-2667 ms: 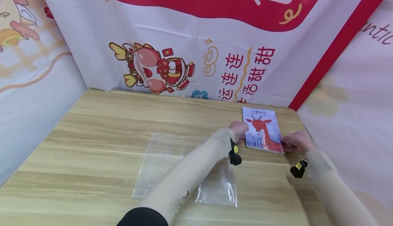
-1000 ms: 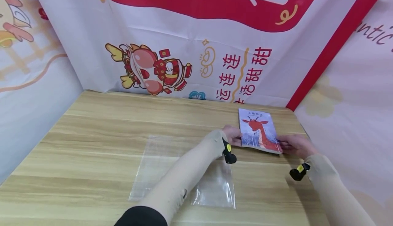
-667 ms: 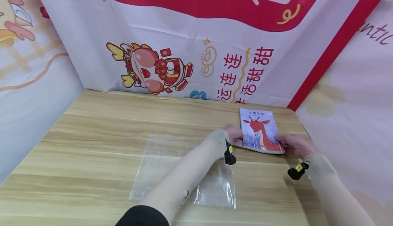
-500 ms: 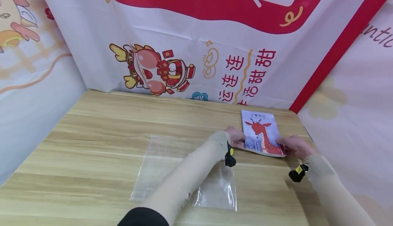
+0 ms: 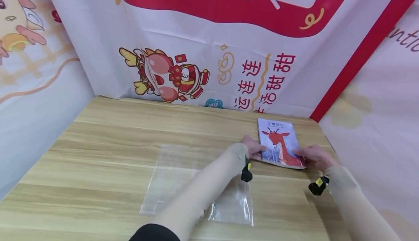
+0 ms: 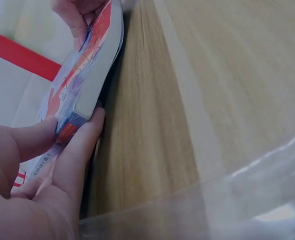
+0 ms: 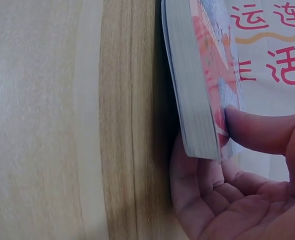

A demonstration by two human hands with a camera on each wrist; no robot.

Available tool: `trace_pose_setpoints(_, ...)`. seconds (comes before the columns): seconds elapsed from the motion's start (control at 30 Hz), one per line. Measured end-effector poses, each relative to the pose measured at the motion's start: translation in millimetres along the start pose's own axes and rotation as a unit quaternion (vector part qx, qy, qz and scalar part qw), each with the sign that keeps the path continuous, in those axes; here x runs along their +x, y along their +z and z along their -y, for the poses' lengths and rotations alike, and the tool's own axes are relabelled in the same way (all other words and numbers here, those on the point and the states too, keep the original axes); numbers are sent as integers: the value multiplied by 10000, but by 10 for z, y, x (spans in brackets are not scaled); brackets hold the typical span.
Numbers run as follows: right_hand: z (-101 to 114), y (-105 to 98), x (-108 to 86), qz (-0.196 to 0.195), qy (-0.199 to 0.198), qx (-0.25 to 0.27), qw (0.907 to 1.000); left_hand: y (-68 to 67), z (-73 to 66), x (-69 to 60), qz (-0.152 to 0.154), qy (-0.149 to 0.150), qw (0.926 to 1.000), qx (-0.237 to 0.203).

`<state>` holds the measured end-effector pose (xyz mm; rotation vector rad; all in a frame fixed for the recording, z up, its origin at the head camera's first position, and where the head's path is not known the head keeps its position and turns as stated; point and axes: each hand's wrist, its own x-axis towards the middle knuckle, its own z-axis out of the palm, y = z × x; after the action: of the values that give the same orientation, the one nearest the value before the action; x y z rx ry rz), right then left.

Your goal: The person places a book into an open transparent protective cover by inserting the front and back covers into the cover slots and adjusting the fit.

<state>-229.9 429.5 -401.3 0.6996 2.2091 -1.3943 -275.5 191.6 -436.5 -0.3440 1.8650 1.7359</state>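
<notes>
A paperback book [image 5: 278, 142] with a red deer on its blue-white cover lies at the table's back right, its near edge slightly raised. My left hand [image 5: 252, 148] pinches its spine side; in the left wrist view the thumb is on the cover and the fingers [image 6: 80, 150] are underneath. At the near right corner my right hand [image 5: 316, 156] grips the book too. The right wrist view shows that thumb [image 7: 257, 131] on the cover, with curled fingers below the page block [image 7: 190, 90].
A transparent plastic bag [image 5: 229, 206] lies flat on the wooden table [image 5: 82, 168], partly under my left forearm. Printed cloth [image 5: 196, 30] hangs behind the table, and more cloth [image 5: 376, 124] stands close along the right side.
My left thumb has come over onto the book's cover, and my right thumb reaches further onto it. The near edge of the book has lifted a little. The bag has not moved.
</notes>
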Motion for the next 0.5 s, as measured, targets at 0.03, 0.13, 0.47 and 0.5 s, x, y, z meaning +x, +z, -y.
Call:
trace_pose_setpoints(0.03,-7,-1,-7,-18,6,7,10000,7,4,-12,-13,7,10000,28)
trace_pose_setpoints(0.13,-29,-5,-12,-62,-13,0,10000,30,11,-48,-114,65,9997,187)
trace_pose_setpoints(0.47,2,2,-29,-41,-89,202,9997,11,-39,-56,-270,99,9977,618)
trace_pose_setpoints(0.5,17,1,-34,-40,-121,209,9997,9,-53,-46,-273,112,9975,649)
